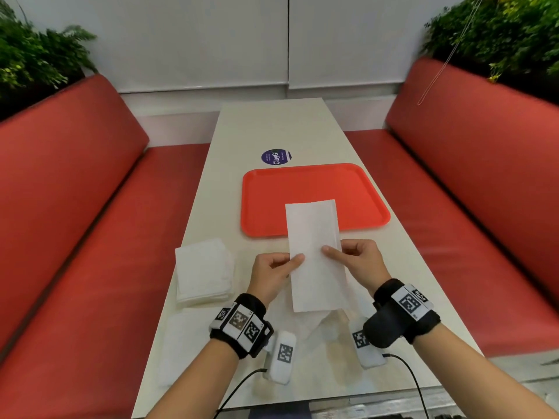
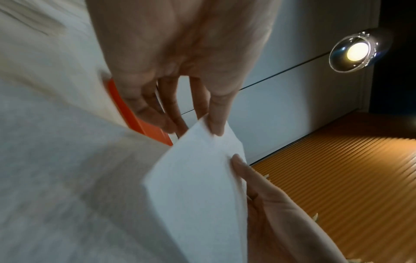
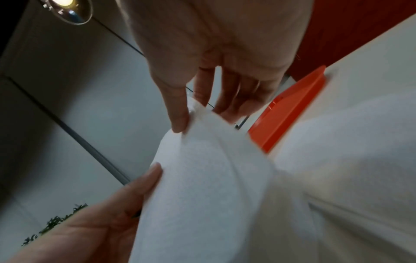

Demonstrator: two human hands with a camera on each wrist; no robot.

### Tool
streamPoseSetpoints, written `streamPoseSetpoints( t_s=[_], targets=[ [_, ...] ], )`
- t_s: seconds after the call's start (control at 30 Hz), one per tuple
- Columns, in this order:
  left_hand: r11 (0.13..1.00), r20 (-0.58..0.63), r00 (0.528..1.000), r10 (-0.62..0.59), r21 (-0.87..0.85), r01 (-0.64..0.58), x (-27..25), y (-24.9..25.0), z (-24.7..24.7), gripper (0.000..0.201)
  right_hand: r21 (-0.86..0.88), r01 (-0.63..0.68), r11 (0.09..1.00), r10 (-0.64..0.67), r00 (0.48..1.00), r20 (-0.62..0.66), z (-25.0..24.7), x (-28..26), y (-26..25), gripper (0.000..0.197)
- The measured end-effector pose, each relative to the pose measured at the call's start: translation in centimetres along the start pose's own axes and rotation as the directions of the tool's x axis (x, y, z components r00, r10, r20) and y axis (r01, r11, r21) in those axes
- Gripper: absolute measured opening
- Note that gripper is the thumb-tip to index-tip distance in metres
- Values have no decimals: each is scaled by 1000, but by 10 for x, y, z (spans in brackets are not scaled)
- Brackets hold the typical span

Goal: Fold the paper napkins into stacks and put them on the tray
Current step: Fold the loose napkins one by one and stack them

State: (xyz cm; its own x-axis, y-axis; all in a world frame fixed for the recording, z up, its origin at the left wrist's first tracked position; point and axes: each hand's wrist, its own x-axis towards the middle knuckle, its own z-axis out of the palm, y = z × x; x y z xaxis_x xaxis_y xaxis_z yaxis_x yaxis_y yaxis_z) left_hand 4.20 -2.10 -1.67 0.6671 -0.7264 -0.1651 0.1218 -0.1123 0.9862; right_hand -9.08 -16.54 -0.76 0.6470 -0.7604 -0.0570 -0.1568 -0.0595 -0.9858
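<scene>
A long, narrow folded napkin [image 1: 314,255] is held above the tabletop [image 1: 272,128], its far end over the near rim of the orange tray [image 1: 302,182]. The left hand [image 1: 272,272] pinches its left edge, fingers clamped on the paper; the right hand [image 1: 360,261] pinches the right edge likewise. A stack of napkins [image 1: 204,272] lies to the left on the tabletop, beside the left hand.

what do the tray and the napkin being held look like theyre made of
Tray: probably moulded plastic, orange-red, smooth with a slight sheen, raised rounded rim.
Napkin: thin white paper tissue, matte and finely textured; it bends softly where the left hand and right hand pinch it.
</scene>
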Motion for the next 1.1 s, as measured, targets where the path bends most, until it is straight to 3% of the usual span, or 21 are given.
streamPoseSetpoints(
  t_s=[0.13,0.3,0.4,0.5,0.6,0.73,0.9,1.0,1.1],
  targets=[
    [993,5,1000,-20,-116,20,-8,7,-3,19,63,-2,998,-6,993,122,4,-6,-7,23],
    [958,-11,999,-51,-282,46,-20,22,-17,18,257,6,966,-50,985,167,8,-10,-10,15],
    [947,4,1000,-19,-319,19,-31,32,-29,23,286,22,958,-85,974,210,13,-11,-15,17],
    [965,11,1000,13,-264,-10,-41,41,-41,23,280,8,960,-83,963,256,20,-14,-20,29],
    [990,-58,992,116,-75,-120,-47,36,-51,11,228,3,974,-78,944,320,27,-18,-23,25],
    [962,-57,968,246,138,-236,-61,29,-62,28,168,56,984,-119,911,394,33,-20,-28,11],
    [923,-4,959,284,271,-272,-78,30,-64,31,24,175,984,-165,860,483,58,-27,-42,18],
    [909,-25,949,314,297,-292,-85,30,-65,24,-65,255,965,-189,843,504,74,-33,-44,16],
    [889,-121,922,368,335,-311,-89,30,-71,8,-51,232,971,-176,845,504,87,-37,-44,19]
  ],
)
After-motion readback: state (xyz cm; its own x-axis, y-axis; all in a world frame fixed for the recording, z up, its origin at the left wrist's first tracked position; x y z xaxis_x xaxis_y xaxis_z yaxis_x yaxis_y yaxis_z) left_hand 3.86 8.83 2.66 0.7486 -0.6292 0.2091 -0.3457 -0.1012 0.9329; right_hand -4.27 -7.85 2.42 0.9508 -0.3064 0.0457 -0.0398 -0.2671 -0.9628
